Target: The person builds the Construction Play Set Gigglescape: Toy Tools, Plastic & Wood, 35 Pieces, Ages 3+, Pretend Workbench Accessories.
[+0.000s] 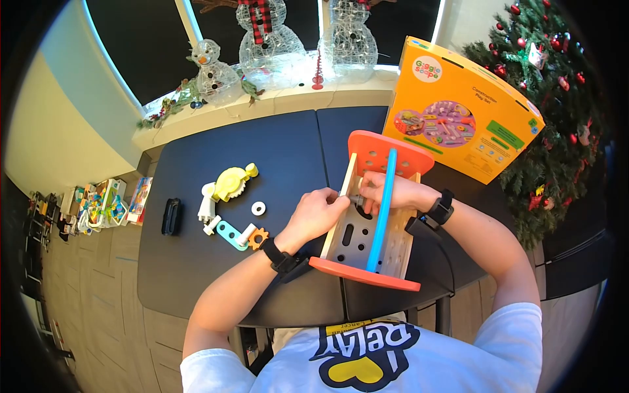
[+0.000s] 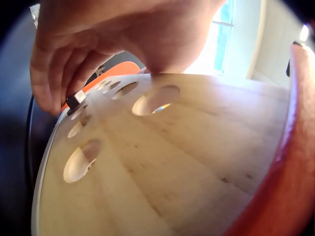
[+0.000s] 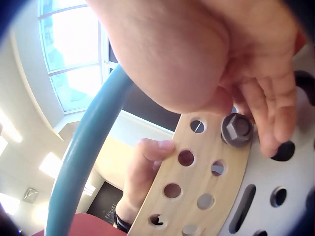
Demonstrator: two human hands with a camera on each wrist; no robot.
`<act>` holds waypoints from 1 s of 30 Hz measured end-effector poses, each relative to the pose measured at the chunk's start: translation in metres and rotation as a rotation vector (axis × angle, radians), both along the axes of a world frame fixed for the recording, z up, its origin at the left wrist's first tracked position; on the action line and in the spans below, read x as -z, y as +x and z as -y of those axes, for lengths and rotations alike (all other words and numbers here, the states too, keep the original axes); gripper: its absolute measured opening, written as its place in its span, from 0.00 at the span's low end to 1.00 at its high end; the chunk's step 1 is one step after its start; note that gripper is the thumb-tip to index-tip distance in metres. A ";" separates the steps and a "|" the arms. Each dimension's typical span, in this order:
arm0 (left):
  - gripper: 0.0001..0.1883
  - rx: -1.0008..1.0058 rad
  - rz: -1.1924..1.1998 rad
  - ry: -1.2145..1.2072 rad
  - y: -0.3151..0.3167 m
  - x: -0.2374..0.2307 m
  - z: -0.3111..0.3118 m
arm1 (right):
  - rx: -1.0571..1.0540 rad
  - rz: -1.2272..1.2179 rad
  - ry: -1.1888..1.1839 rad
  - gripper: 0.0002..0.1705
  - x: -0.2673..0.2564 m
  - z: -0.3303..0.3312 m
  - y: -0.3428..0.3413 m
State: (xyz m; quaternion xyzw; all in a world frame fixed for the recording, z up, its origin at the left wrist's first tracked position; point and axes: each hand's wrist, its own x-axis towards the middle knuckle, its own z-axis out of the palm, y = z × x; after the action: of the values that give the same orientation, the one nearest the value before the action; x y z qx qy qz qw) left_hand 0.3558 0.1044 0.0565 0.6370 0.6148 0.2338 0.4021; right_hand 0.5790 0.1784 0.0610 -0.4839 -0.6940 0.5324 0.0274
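A toy toolbox has wooden side panels [image 1: 336,221], coral end pieces [image 1: 367,275], a grey holed base [image 1: 357,252] and a blue bar [image 1: 382,229]. My left hand [image 1: 319,213] grips the left panel's edge, its thumb [image 3: 160,146] at the rim in the right wrist view. In the left wrist view its fingertips touch a small grey square-ended piece [image 2: 76,101] at the panel [image 2: 147,157]. Reaching under the bar, my right hand [image 1: 400,193] pinches around a grey hex-headed bolt [image 3: 237,129] set against the panel's inner face; part of this grip is hidden.
Left on the black table [image 1: 177,275] lie yellow pieces [image 1: 230,183], a white ring [image 1: 258,208], a turquoise strip [image 1: 229,233], an orange gear [image 1: 258,238] and a black case [image 1: 171,216]. An orange box [image 1: 458,108] stands behind the toolbox at right, beside a decorated tree [image 1: 557,98].
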 end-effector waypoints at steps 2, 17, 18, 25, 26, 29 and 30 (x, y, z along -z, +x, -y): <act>0.31 0.000 0.002 -0.005 0.000 0.002 0.000 | -0.011 0.018 0.048 0.20 -0.003 0.001 -0.001; 0.32 -0.028 0.016 0.049 0.003 0.006 0.000 | -0.097 0.052 0.210 0.25 -0.008 0.004 0.004; 0.31 -0.028 0.015 0.050 0.003 0.007 0.000 | -0.076 0.060 0.223 0.25 -0.004 0.001 0.004; 0.31 -0.022 0.005 0.048 0.003 0.006 0.000 | -0.206 0.104 0.232 0.20 -0.008 -0.003 0.004; 0.31 -0.020 0.000 0.048 0.004 0.005 0.000 | -0.207 0.090 0.194 0.20 -0.003 -0.005 0.005; 0.31 -0.020 -0.003 0.051 0.004 0.005 0.000 | -0.139 0.022 0.084 0.19 0.009 -0.007 0.006; 0.31 -0.019 -0.003 0.056 0.004 0.005 0.000 | -0.072 -0.018 0.051 0.19 0.011 -0.004 0.004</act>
State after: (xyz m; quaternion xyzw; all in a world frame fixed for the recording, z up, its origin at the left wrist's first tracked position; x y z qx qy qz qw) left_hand 0.3601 0.1049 0.0513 0.6425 0.6145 0.2537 0.3810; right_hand 0.5826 0.1827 0.0505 -0.4531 -0.7238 0.5197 0.0268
